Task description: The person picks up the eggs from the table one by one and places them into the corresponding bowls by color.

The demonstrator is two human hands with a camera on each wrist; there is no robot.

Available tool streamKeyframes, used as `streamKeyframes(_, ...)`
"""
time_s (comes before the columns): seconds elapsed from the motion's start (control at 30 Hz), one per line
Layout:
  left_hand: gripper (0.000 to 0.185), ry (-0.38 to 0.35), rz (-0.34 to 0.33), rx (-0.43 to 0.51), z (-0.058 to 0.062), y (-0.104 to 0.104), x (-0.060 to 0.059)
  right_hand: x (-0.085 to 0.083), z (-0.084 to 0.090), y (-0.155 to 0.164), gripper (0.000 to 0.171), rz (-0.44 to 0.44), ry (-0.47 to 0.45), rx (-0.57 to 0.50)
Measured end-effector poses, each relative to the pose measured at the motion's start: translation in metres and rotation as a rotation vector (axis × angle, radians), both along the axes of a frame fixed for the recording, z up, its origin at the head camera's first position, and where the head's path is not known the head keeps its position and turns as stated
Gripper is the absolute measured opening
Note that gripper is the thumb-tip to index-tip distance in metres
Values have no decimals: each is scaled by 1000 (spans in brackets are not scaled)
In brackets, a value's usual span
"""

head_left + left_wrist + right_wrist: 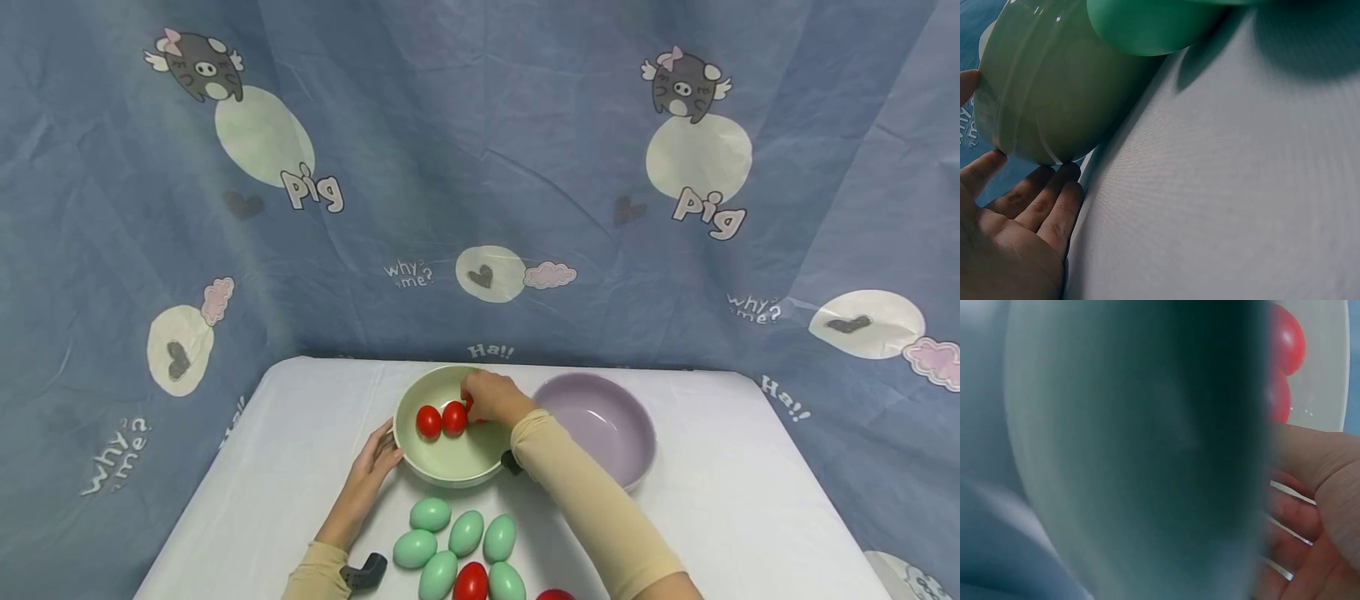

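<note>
A pale green bowl (411,398) stands mid-table with two red eggs (441,420) lying inside it. My right hand (491,397) reaches into the bowl from the right, its fingers curled down over a third red egg (479,421), of which only slivers show. My left hand (377,461) rests with straight fingers against the bowl's outer left side. In the left wrist view that hand (1019,219) lies at the foot of the bowl (1041,87). The right wrist view has the bowl's wall (1135,456) blurred up close, two red eggs (1286,344) and my right hand (1319,487).
An empty lilac bowl (600,425) sits right of the green one. Several mint green eggs (465,533) and a red egg (470,582) lie near the front edge; another red one (555,595) is cut off. White table (750,500), blue printed curtain behind.
</note>
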State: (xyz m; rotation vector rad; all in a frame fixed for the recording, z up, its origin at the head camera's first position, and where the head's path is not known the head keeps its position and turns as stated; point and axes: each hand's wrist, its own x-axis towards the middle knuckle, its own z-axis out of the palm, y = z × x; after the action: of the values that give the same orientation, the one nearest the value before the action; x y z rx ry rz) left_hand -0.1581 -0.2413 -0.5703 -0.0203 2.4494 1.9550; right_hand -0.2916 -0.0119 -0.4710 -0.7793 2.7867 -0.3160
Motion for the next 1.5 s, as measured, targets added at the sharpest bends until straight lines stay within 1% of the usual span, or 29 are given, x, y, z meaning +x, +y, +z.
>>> streamKeyframes(0.17, 63, 0, -7, 10, -2, -1, 0, 2, -2, -1, 26, 10, 25, 7)
streamKeyframes(0.4, 63, -8, -8, 14, -3, -1, 0, 2, 0, -1, 37, 16, -17, 27)
streamKeyframes(0.5, 63, 3, -14, 10, -2, -1, 0, 1, 1, 1, 38, 27, -25, 30)
streamKeyframes(0.77, 62, -2, -5, 4, -1, -2, 1, 0, 6, 3, 42, 50, -31, 28)
streamKeyframes(0.9, 62, -1, -4, 5, -2, -2, 0, 1, 10, 7, 42, 69, -45, -11)
streamKeyframes(1.07, 63, 8, -15, 10, -1, -1, 0, 3, 15, 17, 43, 117, -75, -123)
streamKeyframes(1.2, 62, 10, -18, 10, 0, -1, 0, 5, 19, 24, 44, 156, -82, -174)
streamKeyframes(1.27, 63, 6, -17, 7, 1, -1, 1, 7, 21, 27, 44, 160, -88, -192)
streamKeyframes(1.37, 63, 2, -15, 4, 1, 0, 1, 11, 25, 31, 46, 149, -111, -223)
streamKeyframes(1.5, 63, 0, -9, 3, 1, 0, 2, 17, 27, 37, 47, 135, -119, -255)
